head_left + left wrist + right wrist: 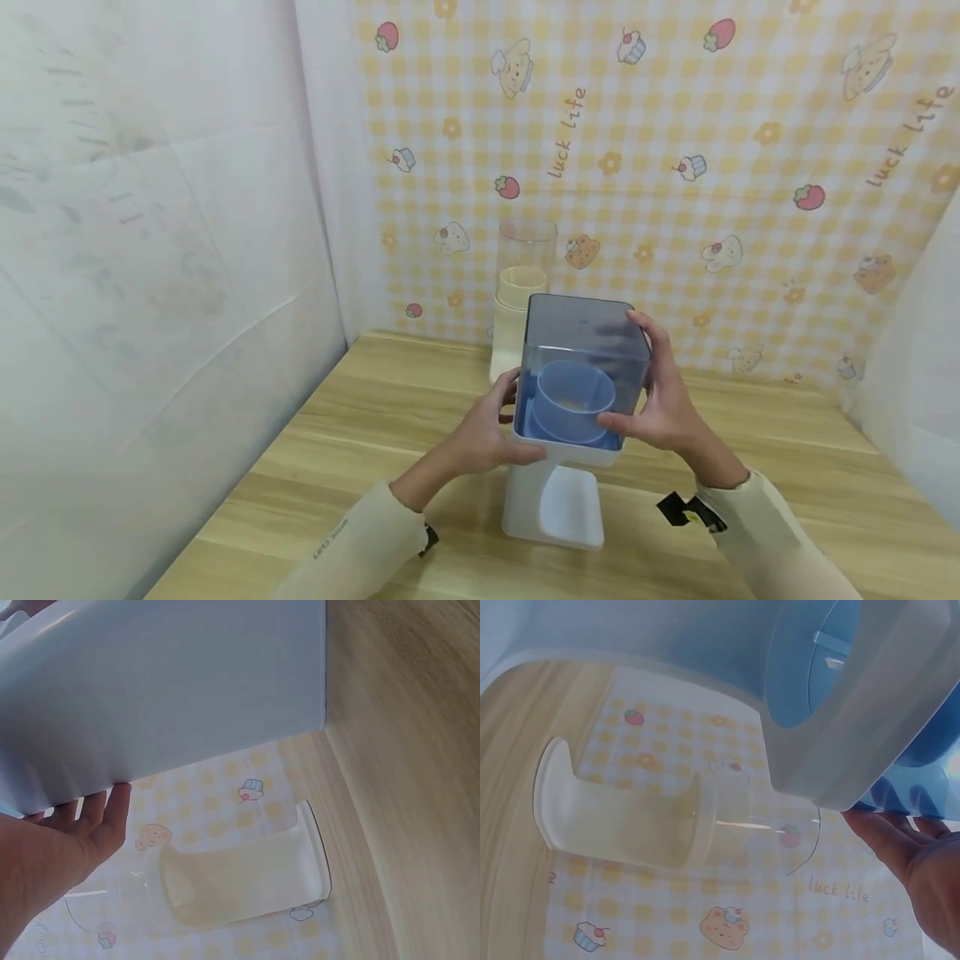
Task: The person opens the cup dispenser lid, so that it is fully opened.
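Note:
A white gravity dispenser (522,500) with a low front tray (573,504) stands upright on the table. Its top carries a clear blue-grey tank (588,329), and a round blue opening (576,387) shows through the tank wall. My left hand (483,433) holds the left side where tank and white body meet, its thumb along the front. On the tank's right side my right hand (666,408) grips with spread fingers, thumb on the front face. In the right wrist view, fingertips show through the clear wall (900,795); the left wrist view shows fingers bent against the white body (172,682).
Behind it, against the yellow checked cloth (645,208), stands a cream dispenser (510,333) with a clear cylinder (527,242) on top. White sheeting (172,250) borders the wood-grain table (360,417) on the left.

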`<act>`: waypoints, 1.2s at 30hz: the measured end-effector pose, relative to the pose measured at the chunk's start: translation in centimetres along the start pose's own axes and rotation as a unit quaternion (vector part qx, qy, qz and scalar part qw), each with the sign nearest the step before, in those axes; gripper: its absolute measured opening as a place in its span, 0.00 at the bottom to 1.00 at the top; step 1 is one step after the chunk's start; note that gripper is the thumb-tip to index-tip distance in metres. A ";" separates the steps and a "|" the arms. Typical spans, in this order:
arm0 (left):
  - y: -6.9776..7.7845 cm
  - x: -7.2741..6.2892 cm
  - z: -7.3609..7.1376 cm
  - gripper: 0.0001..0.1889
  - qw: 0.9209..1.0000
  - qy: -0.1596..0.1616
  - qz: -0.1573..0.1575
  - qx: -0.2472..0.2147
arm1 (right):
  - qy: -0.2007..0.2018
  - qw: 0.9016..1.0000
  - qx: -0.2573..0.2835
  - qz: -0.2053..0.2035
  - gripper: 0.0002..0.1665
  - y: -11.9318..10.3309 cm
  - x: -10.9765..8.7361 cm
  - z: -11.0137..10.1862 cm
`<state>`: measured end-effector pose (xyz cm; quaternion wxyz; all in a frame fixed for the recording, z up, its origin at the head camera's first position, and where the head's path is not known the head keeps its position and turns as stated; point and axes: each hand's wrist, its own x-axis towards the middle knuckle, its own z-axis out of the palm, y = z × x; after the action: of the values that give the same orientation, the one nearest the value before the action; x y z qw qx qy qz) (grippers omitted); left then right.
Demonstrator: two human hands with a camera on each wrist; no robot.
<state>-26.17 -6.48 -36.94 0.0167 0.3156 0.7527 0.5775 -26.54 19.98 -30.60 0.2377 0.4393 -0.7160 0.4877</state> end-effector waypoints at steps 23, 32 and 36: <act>-0.2 0.1 0.0 0.55 0.999 -0.005 0.028 0.020 | 0.013 0.994 0.050 -0.096 0.66 0.1 0.3 0.4; -0.2 0.1 0.0 0.55 1.000 -0.008 0.017 0.015 | 0.005 0.996 0.036 -0.077 0.64 0.0 0.4 0.2; -0.2 0.1 0.1 0.55 1.000 -0.010 0.016 0.010 | 0.003 0.997 0.031 -0.068 0.64 -0.2 0.4 0.1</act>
<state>-26.29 -6.37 -37.15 0.0119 0.3340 0.7527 0.5672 -26.56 19.76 -30.27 0.2589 0.4929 -0.6680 0.4937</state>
